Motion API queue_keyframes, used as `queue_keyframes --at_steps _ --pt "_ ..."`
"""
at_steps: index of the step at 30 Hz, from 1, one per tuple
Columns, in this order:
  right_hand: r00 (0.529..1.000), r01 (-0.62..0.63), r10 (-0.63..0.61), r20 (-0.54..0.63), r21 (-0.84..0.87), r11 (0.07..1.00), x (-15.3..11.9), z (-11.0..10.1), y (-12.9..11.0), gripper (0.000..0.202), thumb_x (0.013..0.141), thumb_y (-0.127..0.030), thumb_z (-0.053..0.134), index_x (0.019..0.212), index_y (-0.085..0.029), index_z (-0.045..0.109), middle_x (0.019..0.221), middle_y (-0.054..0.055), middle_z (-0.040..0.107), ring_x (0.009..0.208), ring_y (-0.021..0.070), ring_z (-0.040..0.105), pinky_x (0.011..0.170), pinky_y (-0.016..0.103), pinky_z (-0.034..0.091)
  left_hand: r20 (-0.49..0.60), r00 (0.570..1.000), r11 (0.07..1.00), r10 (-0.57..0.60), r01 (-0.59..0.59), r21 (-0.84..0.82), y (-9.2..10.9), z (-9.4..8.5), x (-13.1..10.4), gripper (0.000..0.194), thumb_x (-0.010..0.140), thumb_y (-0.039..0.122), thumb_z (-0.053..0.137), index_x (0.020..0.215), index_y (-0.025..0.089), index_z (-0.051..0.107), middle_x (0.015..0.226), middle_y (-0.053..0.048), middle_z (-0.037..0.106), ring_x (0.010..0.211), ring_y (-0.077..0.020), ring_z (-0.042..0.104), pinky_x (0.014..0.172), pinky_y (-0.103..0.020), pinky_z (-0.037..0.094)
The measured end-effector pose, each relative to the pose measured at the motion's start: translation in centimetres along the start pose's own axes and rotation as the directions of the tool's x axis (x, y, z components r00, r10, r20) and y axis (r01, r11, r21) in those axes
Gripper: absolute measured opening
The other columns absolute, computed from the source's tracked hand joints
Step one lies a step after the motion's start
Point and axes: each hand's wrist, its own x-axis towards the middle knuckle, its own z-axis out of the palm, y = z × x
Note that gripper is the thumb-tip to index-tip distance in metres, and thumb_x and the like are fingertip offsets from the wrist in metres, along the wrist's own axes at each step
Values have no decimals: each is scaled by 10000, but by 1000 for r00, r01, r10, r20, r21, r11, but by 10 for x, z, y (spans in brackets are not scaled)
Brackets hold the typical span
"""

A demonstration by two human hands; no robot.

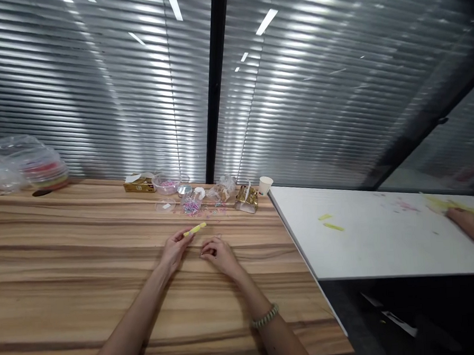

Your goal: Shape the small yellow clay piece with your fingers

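Note:
My left hand (174, 250) pinches a thin yellow strip (194, 229), which points up and to the right above the wooden table. Close beside it, my right hand (219, 255) has its fingers curled and thumb drawn in. Whatever it may hold is too small to make out. Beyond both hands sits a clear tub (191, 203) of small pink, purple and blue pieces, with more pieces scattered around it. A clear round lid (165, 205) lies to the left of that tub.
Along the back stand a gold tissue box (139, 184), another clear tub (167, 184), a crumpled plastic bag (224, 189), a gold packet (246, 199) and a paper cup (265, 185). Stacked plastic containers (41, 165) are far left. Yellow strips (334, 227) and a co-worker's hand (461, 217) are on the white table (368, 250).

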Motion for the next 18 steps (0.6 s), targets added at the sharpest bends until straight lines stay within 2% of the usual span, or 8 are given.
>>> queue_keyframes --at_steps 8,12,18 --pt "1000 -10 9 -9 -95 995 2 1 3 83 749 -142 631 682 -190 633 772 21 622 711 152 549 710 267 418 -6 998 966 63 -60 250 -1 6 -7 433 472 376 818 812 133 707 685 -46 696 681 -193 629 655 -276 478" --pt "998 -52 49 -38 -81 995 3 2 7 46 774 -168 596 743 -191 621 729 10 616 660 142 540 657 247 419 -63 992 967 107 -89 239 -2 4 -2 451 480 436 801 800 138 690 678 -37 685 666 -182 631 645 -268 488" --pt "980 -126 136 -142 77 989 7 1 16 35 766 -166 576 767 -177 609 703 10 629 620 130 562 603 228 442 -171 978 985 123 -99 144 0 5 3 480 444 433 813 791 134 669 646 -17 664 592 -146 618 593 -250 501"
